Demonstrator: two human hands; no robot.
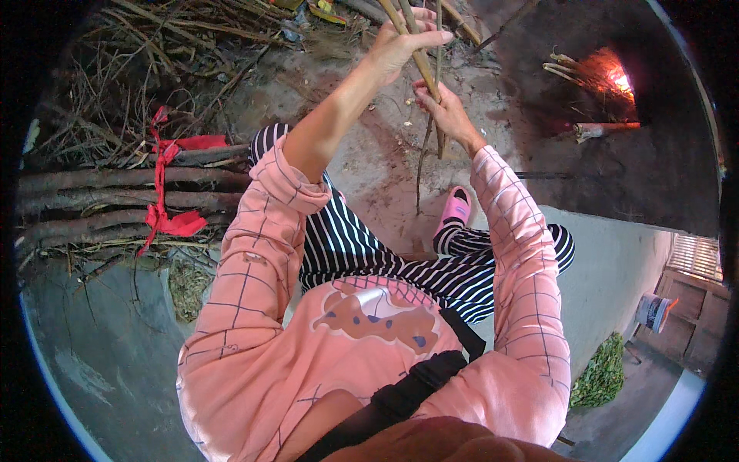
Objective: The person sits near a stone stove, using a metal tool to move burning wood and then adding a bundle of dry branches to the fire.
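Observation:
Several thin wooden sticks [420, 60] stand between my hands, their lower ends hanging toward the dirt floor. My left hand [395, 48] is wrapped round their upper part, with its thumb reaching across to the right. Lower down, my right hand [448, 114] grips the same sticks between thumb and fingers. One dark, thin stick [420, 173] trails below my right hand toward my pink shoe [454, 206]. To the right, a fire [618, 77] glows in a stove opening, with a bundle of burning twigs [589, 73] poking out of it.
A thicker piece of wood [604, 131] juts from the fire opening. On the left lie long branches [131, 202] tied with a red cloth strip [163, 185], below a heap of brushwood [115, 100]. A white bucket [654, 312] and a green leafy pile [600, 373] are at the lower right.

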